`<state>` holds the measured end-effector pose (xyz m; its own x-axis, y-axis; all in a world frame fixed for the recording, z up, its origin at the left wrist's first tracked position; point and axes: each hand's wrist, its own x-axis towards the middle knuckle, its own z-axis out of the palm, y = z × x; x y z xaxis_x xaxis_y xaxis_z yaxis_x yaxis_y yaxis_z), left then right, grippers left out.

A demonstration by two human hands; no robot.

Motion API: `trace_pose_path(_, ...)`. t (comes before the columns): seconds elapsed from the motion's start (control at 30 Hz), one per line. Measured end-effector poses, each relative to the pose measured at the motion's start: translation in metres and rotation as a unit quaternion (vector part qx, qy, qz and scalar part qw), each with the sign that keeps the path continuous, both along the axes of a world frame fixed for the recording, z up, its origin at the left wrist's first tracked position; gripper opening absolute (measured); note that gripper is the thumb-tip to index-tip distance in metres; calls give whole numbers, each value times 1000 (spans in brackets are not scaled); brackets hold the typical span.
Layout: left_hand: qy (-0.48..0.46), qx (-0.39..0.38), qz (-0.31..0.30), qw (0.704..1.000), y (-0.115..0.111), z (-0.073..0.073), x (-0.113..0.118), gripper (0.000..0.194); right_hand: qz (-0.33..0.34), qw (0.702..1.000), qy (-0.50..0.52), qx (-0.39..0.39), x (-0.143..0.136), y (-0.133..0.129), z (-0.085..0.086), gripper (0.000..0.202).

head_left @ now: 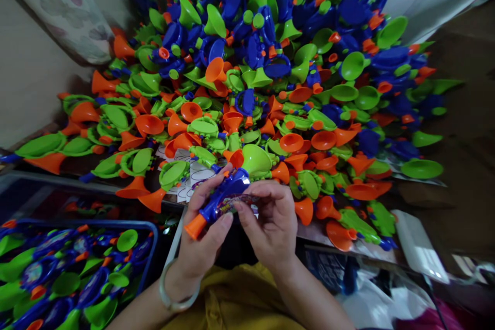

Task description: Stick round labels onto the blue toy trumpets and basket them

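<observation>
A blue toy trumpet (220, 197) with a green bell and an orange mouthpiece is held in front of my body, tilted, its mouthpiece toward the lower left. My left hand (204, 227) is wrapped round its body, thumb along the lower side. My right hand (270, 219) pinches a shiny, colourful printed sticker (235, 202) between thumb and forefinger, its left part lying against the toy's side. Just beyond, white sheets with printed oval outlines (201, 174) lie partly under other toys.
A large heap of green, orange and blue toy trumpets (247, 56) covers the table. At lower left, a blue crate (154, 237) holds more trumpets with stickers. A white device (419, 245) lies at the right edge. Plastic bags (371, 301) are below it.
</observation>
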<state>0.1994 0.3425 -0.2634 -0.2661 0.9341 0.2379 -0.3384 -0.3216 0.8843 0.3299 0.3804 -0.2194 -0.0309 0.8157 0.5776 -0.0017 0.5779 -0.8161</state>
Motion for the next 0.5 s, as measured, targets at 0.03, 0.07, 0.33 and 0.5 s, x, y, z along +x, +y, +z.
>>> trace_pose_path(0.03,1,-1,4,1000,0,0,0,53,1,1000,0,-1,0,0,0,40)
trace_pose_path(0.07,2,-3,8,1000,0,-1,0,53,1,1000,-1,-1,-1,-1,-1,40)
trace_pose_path(0.33,11,17,36,999,-2,3,3,48,-76,990,-84,79,0,7,6,27)
trace_pose_path(0.5,30,50,29,998,-4,5,3,47,-125,977,-148,89,4,13,15,17)
